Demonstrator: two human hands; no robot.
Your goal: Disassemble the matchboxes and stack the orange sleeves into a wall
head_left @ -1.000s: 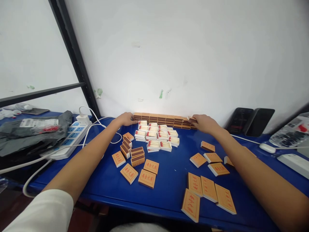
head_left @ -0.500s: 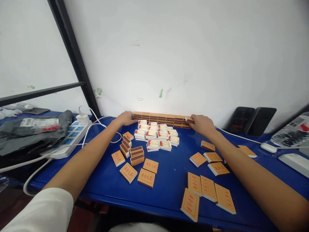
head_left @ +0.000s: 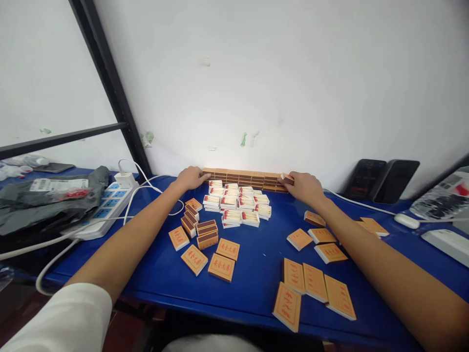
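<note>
A long, low stack of matchboxes (head_left: 244, 177) stands against the wall, brown striking sides facing me. My left hand (head_left: 191, 178) is closed around the stack's left end, thumb in front and the other fingers partly hidden. At the right end, my right hand (head_left: 304, 187) pinches a matchbox (head_left: 287, 179) level with the stack's upper layers; whether it rests on the boxes below I cannot tell. In front of the stack sit several open matchbox trays (head_left: 231, 201) full of red-headed matches, some piled on others.
Closed matchboxes lie at the left (head_left: 221, 267) and right (head_left: 293, 276) of the blue table (head_left: 252, 274). A power strip (head_left: 106, 210) with white cables and a grey plastic bag (head_left: 54, 195) occupy the left side. Two phones (head_left: 395, 181) lean on the wall at right.
The matchbox in my right hand has shifted slightly and tilted at the stack's right end. My left hand stays at the left end. The view has moved a little.
</note>
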